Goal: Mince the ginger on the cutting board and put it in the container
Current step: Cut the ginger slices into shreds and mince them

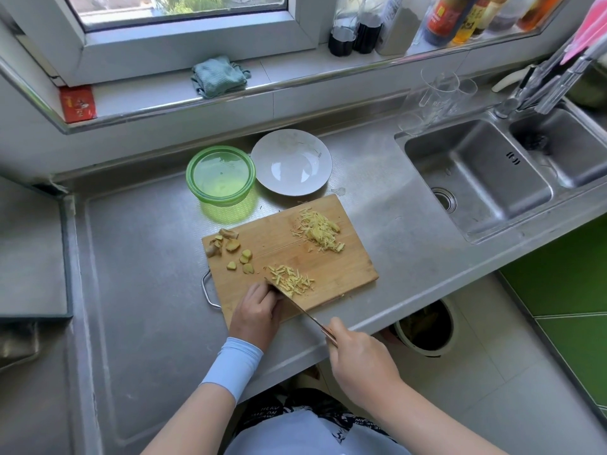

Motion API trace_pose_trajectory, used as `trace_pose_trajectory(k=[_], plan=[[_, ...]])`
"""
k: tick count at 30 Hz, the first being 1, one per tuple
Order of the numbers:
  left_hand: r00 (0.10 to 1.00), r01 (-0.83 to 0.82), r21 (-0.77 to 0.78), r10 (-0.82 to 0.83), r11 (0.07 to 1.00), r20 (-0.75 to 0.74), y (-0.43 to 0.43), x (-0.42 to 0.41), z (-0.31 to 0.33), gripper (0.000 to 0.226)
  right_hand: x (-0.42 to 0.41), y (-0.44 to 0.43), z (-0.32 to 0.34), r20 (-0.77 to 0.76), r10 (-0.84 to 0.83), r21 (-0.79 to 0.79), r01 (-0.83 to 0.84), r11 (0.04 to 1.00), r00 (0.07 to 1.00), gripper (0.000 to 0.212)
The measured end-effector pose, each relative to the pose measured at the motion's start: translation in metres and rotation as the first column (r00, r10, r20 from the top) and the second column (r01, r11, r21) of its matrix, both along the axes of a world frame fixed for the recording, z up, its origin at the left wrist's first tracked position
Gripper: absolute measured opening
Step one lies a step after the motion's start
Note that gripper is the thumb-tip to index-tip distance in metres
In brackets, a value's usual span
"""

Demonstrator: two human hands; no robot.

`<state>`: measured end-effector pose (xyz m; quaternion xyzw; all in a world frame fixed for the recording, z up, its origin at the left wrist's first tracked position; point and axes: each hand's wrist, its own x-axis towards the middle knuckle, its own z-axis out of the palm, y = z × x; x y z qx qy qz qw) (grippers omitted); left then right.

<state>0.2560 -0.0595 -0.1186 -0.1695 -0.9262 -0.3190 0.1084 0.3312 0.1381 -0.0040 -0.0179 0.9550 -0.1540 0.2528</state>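
A wooden cutting board lies on the steel counter. A pile of ginger shreds sits at its far right, a smaller pile near the front, and several ginger slices at the left. My right hand grips the handle of a knife, whose blade rests edge-down beside the front pile. My left hand has its fingers curled on the board against the blade; whatever is under them is hidden. A green lidded container stands behind the board.
A white plate sits right of the green container. A double steel sink with a tap is at the right, glasses behind it. The sill holds a folded cloth and bottles. A bin stands on the floor below the counter edge.
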Motion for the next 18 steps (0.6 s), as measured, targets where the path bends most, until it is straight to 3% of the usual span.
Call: trace_pose_trajectory(k=[12,18], plan=[[1.000,0.027,-0.034,-0.027,0.999,0.010,-0.003,0.000,0.005,0.013,-0.018,-0.014,-0.001,-0.002,-0.013,-0.064,0.013,0.998,1.000,0.012],[1.000,0.014,-0.035,-0.015,0.999,-0.020,-0.001,0.001,0.007,0.029,-0.014,-0.013,-0.004,-0.002,0.007,-0.020,-0.007,1.000,1.000,0.009]])
